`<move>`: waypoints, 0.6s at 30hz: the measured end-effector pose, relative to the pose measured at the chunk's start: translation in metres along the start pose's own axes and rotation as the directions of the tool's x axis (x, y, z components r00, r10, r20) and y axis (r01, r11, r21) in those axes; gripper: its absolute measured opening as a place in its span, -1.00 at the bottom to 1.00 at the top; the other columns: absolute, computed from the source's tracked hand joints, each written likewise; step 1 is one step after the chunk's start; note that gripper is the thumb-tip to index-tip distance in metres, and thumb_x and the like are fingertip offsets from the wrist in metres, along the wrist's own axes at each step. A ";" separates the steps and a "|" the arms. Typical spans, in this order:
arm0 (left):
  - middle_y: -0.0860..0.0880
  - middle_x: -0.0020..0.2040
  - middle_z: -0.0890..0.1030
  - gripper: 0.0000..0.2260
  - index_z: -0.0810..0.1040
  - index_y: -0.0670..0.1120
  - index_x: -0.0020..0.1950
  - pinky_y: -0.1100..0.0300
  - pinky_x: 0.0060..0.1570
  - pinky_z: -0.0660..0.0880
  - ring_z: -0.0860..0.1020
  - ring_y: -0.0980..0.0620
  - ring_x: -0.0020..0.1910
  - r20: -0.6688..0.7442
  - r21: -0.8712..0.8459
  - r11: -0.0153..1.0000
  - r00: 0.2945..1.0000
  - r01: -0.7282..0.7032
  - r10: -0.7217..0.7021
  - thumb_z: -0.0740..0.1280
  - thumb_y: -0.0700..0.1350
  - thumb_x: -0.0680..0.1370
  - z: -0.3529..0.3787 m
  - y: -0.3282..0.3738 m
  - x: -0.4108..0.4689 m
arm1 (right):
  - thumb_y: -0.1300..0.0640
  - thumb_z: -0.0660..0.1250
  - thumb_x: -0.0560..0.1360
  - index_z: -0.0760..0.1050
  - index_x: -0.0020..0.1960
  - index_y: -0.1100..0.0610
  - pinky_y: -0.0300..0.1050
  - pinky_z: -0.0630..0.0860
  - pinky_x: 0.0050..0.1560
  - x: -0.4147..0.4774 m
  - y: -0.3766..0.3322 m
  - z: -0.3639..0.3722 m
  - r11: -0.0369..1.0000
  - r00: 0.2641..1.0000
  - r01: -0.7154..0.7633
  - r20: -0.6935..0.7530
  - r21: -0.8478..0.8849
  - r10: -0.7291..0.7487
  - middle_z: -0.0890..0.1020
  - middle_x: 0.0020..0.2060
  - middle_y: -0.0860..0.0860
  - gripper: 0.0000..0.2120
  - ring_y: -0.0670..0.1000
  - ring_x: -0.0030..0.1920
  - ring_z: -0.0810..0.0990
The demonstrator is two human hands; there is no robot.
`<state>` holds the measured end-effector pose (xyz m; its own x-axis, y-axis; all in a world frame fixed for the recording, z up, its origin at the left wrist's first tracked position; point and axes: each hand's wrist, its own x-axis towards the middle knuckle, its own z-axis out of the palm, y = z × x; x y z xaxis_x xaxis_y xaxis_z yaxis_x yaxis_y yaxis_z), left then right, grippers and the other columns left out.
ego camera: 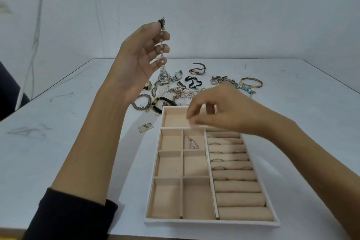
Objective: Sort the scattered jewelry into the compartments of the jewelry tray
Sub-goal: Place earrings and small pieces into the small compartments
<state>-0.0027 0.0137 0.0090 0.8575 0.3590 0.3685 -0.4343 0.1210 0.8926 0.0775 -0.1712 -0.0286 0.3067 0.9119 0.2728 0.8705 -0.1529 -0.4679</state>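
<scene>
Item: jewelry tray, white rim, beige lining, at 6 o'clock on the counter, long side running away from the viewer. Contents so far: one heart pendant on a fine chain, in the far-row small compartment next to the ring section; several rings slotted into the ring rolls along the tray's 3 o'clock side. The other five small compartments show nothing in them, nor does the wide compartment at the tray's 12 o'clock end where it is visible. Judgement: sorting is at an early stage, with most of it left. Unsorted: pile of jewelry on the counter just beyond the tray at 12 o'clock, including watches and a black bead bracelet, with a gold bangle toward 2 o'clock. In hand: beaded chain, hanging straight down above the pile, its top end pinched by the raised left hand, whose other fingers are loosely spread. Right hand hovers over the tray's 12 o'clock end, fingertips drawn together; it is blurred, so whether it holds anything cannot be told. Surface: white counter, scuffed with grey marks; a small flat tag lies near the tray's 10 o'clock corner. Room: plain pale wall behind; a thin cable hangs at 10 o'clock.
</scene>
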 end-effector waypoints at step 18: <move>0.07 -0.22 0.57 -0.92 0.44 -0.04 -0.15 0.23 -0.14 0.42 0.47 0.08 -0.21 0.320 0.198 0.980 0.946 -0.018 -0.047 0.27 -0.06 0.50 -0.010 0.005 -0.009 | -0.11 -0.16 0.63 -0.09 0.57 0.08 0.05 -0.15 0.49 -0.042 0.094 0.011 0.703 0.775 -0.597 -0.053 -0.386 0.630 -0.10 0.56 0.06 -0.44 -0.01 0.55 -0.14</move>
<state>-0.0156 0.0200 0.0078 0.9203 0.0377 0.3895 -0.3863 -0.0709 0.9196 0.1424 -0.2197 -0.0934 0.8061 0.5905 -0.0386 0.5773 -0.7991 -0.1676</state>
